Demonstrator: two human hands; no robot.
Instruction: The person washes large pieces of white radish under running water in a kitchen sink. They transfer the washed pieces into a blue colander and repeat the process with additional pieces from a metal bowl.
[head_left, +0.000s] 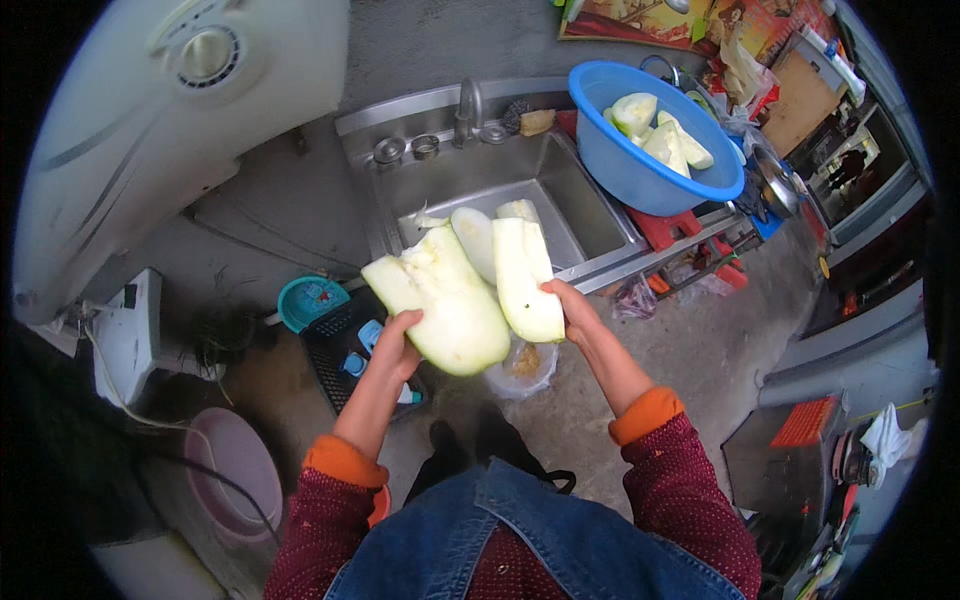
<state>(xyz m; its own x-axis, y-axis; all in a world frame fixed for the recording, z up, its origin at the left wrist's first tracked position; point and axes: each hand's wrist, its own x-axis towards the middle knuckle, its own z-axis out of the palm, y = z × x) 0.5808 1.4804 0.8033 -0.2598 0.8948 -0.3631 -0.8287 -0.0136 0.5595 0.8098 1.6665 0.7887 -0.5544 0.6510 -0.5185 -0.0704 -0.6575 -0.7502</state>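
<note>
My left hand (396, 346) grips a large, pale green piece of peeled gourd (457, 315), perhaps winter melon, with a ragged pulpy patch at its far end. In my right hand (576, 309) is a narrower peeled gourd piece (526, 281) with a small dark spot. Both pieces are held up side by side before the near edge of a stainless steel sink (577, 195). Behind them, partly hidden, more pale gourd pieces (474, 238) show over the sink basin. My fingers under the held pieces are mostly out of sight.
On the right of the sink stands a blue plastic basin (637, 180) holding several gourd pieces (666, 142). A faucet (470, 105) rises at the back. Below are a lined waste bin (536, 382), a black crate (322, 367) with bottles, and a teal basin (304, 300). A pink tub (225, 465) sits left.
</note>
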